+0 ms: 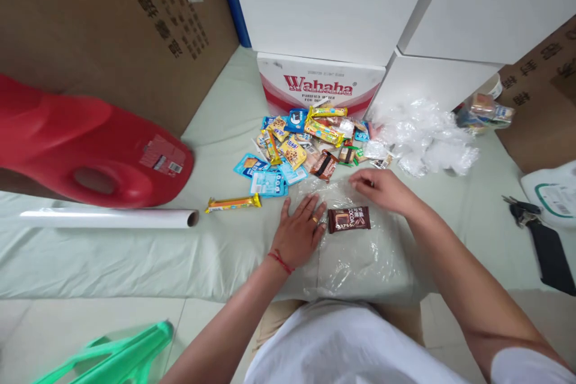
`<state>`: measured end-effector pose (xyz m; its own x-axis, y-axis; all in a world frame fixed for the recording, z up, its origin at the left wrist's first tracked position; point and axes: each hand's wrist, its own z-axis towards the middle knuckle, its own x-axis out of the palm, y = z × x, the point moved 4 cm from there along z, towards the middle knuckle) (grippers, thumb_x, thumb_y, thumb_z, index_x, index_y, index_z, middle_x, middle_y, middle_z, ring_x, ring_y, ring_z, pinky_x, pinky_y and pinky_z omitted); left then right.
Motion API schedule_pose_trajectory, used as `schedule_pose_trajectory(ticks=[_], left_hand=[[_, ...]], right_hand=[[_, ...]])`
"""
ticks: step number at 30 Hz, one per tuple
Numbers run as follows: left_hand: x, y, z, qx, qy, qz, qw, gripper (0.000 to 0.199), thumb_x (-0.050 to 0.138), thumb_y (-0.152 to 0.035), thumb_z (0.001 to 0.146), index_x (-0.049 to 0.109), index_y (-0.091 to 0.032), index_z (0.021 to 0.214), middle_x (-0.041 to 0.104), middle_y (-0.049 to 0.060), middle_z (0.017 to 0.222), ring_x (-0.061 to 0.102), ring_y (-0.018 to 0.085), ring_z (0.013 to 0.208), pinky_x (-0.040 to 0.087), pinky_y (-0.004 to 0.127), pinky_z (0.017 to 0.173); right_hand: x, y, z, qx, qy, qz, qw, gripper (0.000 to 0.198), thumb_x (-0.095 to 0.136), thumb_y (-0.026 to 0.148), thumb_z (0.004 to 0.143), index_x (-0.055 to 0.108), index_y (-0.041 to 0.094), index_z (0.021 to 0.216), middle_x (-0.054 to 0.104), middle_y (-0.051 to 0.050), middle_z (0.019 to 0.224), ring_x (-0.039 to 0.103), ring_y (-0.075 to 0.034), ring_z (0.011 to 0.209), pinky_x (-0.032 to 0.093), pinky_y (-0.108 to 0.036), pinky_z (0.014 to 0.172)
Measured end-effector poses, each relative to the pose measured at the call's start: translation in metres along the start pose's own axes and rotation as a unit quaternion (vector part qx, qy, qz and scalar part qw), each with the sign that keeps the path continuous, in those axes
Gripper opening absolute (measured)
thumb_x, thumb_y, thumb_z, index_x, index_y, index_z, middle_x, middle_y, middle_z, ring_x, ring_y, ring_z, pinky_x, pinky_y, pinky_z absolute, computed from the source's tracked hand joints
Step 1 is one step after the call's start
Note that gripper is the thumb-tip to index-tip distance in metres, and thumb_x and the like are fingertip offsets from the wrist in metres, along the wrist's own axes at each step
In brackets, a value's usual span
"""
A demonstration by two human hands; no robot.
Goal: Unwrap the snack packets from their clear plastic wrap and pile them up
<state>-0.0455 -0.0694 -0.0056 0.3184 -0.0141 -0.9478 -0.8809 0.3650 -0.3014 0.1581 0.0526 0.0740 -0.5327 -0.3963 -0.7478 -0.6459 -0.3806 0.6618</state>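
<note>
A clear plastic sheet (360, 264) lies spread on the cloth in front of me, and on it rests a dark brown wrapped cocoa snack (349, 219). My left hand (300, 231) is flat with its fingers stretched out, pressing on the sheet's left side beside the snack. At the upper right of the sheet, my right hand (382, 189) is closed, fingertips pinching the plastic near its far edge. Just beyond is a heap of small packaged snacks (294, 153) in yellow, blue and brown wrappers. One yellow snack stick (233, 203) lies apart, left of my left hand.
A Wahaha carton (321, 85) stands behind the heap, with crumpled clear plastic (425, 138) to its right. A red jug (103, 144) and a white roll (108, 218) lie at left. Keys with a black strap (546, 246) and a green stool (121, 357) are also in view.
</note>
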Motion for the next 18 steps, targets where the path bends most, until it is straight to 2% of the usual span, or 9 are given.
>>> schedule_pose_trajectory(ticks=[2, 4, 5, 7, 9, 13, 15, 18], left_hand=[[-0.001, 0.000, 0.000, -0.001, -0.002, -0.001, 1.000, 0.051, 0.036, -0.042, 0.108, 0.049, -0.027, 0.155, 0.041, 0.006, 0.167, 0.037, 0.026, 0.155, 0.013, 0.061, 0.130], [-0.002, 0.000, -0.001, -0.003, -0.005, -0.002, 1.000, 0.050, 0.037, -0.042, 0.108, 0.050, -0.027, 0.154, 0.042, 0.006, 0.167, 0.038, 0.026, 0.155, 0.014, 0.061, 0.130], [-0.002, 0.001, -0.001, -0.003, -0.007, -0.003, 1.000, 0.050, 0.037, -0.042, 0.108, 0.050, -0.027, 0.154, 0.042, 0.006, 0.166, 0.039, 0.026, 0.154, 0.014, 0.061, 0.130], [-0.002, 0.001, -0.001, -0.002, -0.009, -0.006, 1.000, 0.050, 0.039, -0.042, 0.107, 0.051, -0.027, 0.154, 0.043, 0.006, 0.166, 0.039, 0.026, 0.154, 0.014, 0.060, 0.130], [-0.002, 0.001, 0.000, -0.002, -0.012, -0.011, 1.000, 0.050, 0.041, -0.043, 0.107, 0.052, -0.028, 0.153, 0.045, 0.007, 0.165, 0.040, 0.026, 0.153, 0.015, 0.060, 0.130], [-0.002, 0.003, 0.000, -0.003, -0.016, -0.026, 1.000, 0.050, 0.042, -0.044, 0.106, 0.053, -0.027, 0.152, 0.047, 0.007, 0.164, 0.042, 0.026, 0.152, 0.014, 0.060, 0.130], [-0.003, 0.003, 0.000, -0.004, -0.017, -0.032, 0.999, 0.050, 0.041, -0.044, 0.107, 0.053, -0.027, 0.152, 0.046, 0.007, 0.164, 0.042, 0.026, 0.153, 0.013, 0.060, 0.131], [-0.003, 0.004, 0.000, -0.007, -0.013, -0.040, 0.999, 0.049, 0.041, -0.043, 0.107, 0.053, -0.028, 0.152, 0.045, 0.007, 0.165, 0.041, 0.026, 0.153, 0.012, 0.061, 0.131]], right_hand=[[-0.005, 0.000, 0.055, -0.009, -0.040, -0.082, 0.996, 0.023, 0.058, 0.026, 0.094, 0.076, 0.016, 0.104, 0.077, -0.009, 0.098, 0.069, -0.025, 0.090, 0.051, -0.035, 0.084], [-0.007, 0.003, 0.105, 0.003, -0.104, -0.152, 0.983, 0.032, 0.060, 0.026, 0.092, 0.073, 0.012, 0.118, 0.074, -0.016, 0.119, 0.066, -0.032, 0.110, 0.047, -0.044, 0.100], [-0.005, 0.004, 0.125, 0.015, -0.118, -0.169, 0.978, 0.038, 0.059, 0.027, 0.093, 0.069, 0.011, 0.126, 0.071, -0.018, 0.128, 0.063, -0.035, 0.118, 0.045, -0.047, 0.105], [0.009, 0.007, 0.150, 0.027, -0.100, -0.188, 0.977, 0.047, 0.058, 0.028, 0.094, 0.063, 0.009, 0.137, 0.066, -0.021, 0.138, 0.059, -0.036, 0.125, 0.044, -0.050, 0.109], [0.031, 0.012, 0.153, 0.005, -0.074, -0.209, 0.975, 0.052, 0.056, 0.023, 0.094, 0.057, 0.008, 0.144, 0.060, -0.021, 0.147, 0.056, -0.036, 0.130, 0.042, -0.051, 0.113], [0.065, 0.020, 0.116, -0.081, -0.091, -0.246, 0.962, 0.053, 0.047, 0.013, 0.097, 0.053, 0.009, 0.149, 0.044, -0.020, 0.162, 0.040, -0.034, 0.147, 0.028, -0.052, 0.124], [0.069, 0.020, 0.100, -0.116, -0.087, -0.227, 0.963, 0.048, 0.047, 0.015, 0.099, 0.056, 0.011, 0.146, 0.045, -0.019, 0.161, 0.038, -0.032, 0.148, 0.029, -0.049, 0.124], [0.054, 0.016, 0.103, -0.131, -0.101, -0.182, 0.969, 0.040, 0.048, 0.024, 0.101, 0.062, 0.013, 0.137, 0.058, -0.017, 0.148, 0.048, -0.031, 0.137, 0.037, -0.048, 0.118]])
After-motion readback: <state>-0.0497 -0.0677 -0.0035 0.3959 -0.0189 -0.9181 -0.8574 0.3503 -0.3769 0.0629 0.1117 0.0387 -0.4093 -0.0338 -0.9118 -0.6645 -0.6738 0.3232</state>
